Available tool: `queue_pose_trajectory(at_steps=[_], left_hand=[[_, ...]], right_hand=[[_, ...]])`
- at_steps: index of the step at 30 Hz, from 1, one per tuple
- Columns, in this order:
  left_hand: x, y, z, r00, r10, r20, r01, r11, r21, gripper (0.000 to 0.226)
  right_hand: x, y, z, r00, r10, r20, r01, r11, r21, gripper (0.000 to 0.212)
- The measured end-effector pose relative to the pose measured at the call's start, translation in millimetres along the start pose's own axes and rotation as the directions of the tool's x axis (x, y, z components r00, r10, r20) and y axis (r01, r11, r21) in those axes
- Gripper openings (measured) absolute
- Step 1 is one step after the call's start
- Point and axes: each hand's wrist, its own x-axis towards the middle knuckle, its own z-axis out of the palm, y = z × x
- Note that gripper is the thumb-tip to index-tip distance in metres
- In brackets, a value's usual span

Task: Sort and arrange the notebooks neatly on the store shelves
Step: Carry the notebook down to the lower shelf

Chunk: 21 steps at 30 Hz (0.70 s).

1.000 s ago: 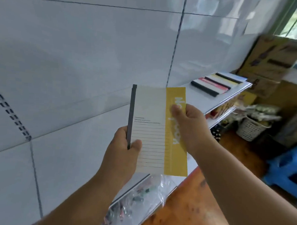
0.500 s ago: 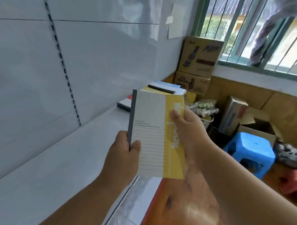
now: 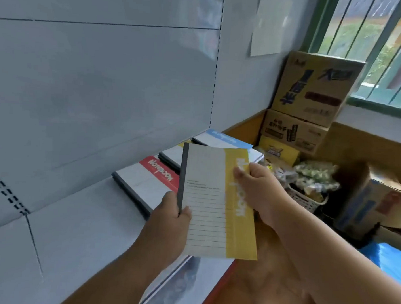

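1. The left hand [image 3: 169,221] grips the yellow notebook [image 3: 215,203] at its dark spine, thumb on the front cover and fingers curled behind.
2. The right hand [image 3: 260,191] pinches the same notebook on its yellow band, thumb pressed on the cover near the printed title, fingers hidden behind.
3. The yellow notebook is held upright in the air between both hands, above the front edge of the white shelf [image 3: 76,238], touching nothing else.
4. On the shelf behind it lies a red notebook [image 3: 147,179], flat, its spine toward the person.
5. Just past that lie more notebooks, one partly hidden, and at the far end a blue notebook [image 3: 220,139] tops a small stack.
6. Beyond the shelf end, cardboard boxes [image 3: 312,92] stand stacked in the corner under a barred window [image 3: 372,44].
7. A white basket [image 3: 305,197] of packets sits on the floor near the boxes, and a blue stool [image 3: 388,256] shows at the right edge.
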Motion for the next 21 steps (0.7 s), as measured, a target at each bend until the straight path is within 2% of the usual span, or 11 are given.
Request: queue_pose_trajectory(at_steps=[2,5,10,12,16,21], left_hand=[[30,-1,2,0.999,-0.053,-0.001,0.053,0.999,-0.010,0.009],[75,-3,2,0.994,-0.111,-0.019,0.109,0.992,-0.068,0.012],[134,8,8,0.963,-0.213,-0.166,0.207,0.977,-0.050,0.011],[152,10,14,0.944,-0.243,-0.221,0.254,0.967,0.023,0.011],[180,14,29,0.898,-0.243,-0.367,0.326,0.927,0.184,0.012],[207,18,63,0.790,-0.360,-0.496,0.496,0.851,0.173,0.007]], right_hand=[[44,-4,4,0.999,-0.034,0.033,0.038,0.993,-0.115,0.036],[108,-10,13,0.992,-0.093,0.089,0.116,0.946,-0.302,0.035],[192,-30,28,0.960,-0.099,0.264,0.212,0.871,-0.444,0.034],[216,-38,29,0.934,-0.081,0.348,0.253,0.838,-0.484,0.029],[266,-48,43,0.867,-0.100,0.489,0.428,0.653,-0.625,0.037],[319,-36,78,0.740,-0.118,0.662,0.629,0.467,-0.621,0.030]])
